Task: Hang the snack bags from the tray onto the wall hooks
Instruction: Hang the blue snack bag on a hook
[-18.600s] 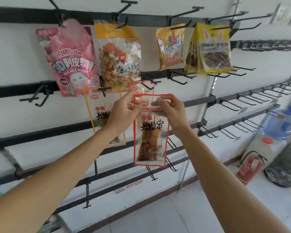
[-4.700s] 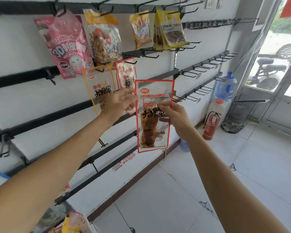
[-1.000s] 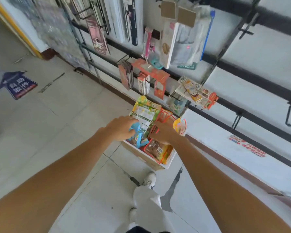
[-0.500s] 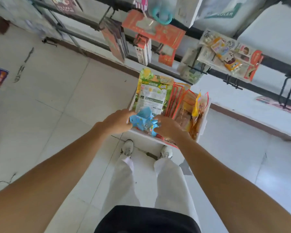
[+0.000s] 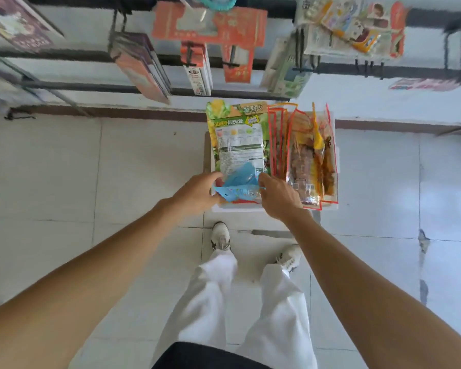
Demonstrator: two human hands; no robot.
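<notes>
A white tray [image 5: 240, 208] stands on the floor against the wall, straight below me. In it stand a large green snack bag [image 5: 236, 137], several red-edged clear snack bags [image 5: 304, 155] and a small blue snack bag [image 5: 238, 183] at the near edge. My left hand [image 5: 197, 194] grips the blue bag's left side. My right hand [image 5: 278, 198] grips its right side. Both hands hold it just above the tray's near rim. The wall hooks [image 5: 367, 67] above carry other goods.
Packets and cards [image 5: 141, 65] hang from black rails low on the wall over the tray. My white-trousered legs and white shoes [image 5: 220, 237] stand right behind the tray. Pale tiled floor [image 5: 91, 169] spreads to left and right.
The view has tipped further down and squared up over the tray. Both hands stay on the blue bag, now closed round its two sides at the tray's near edge.
</notes>
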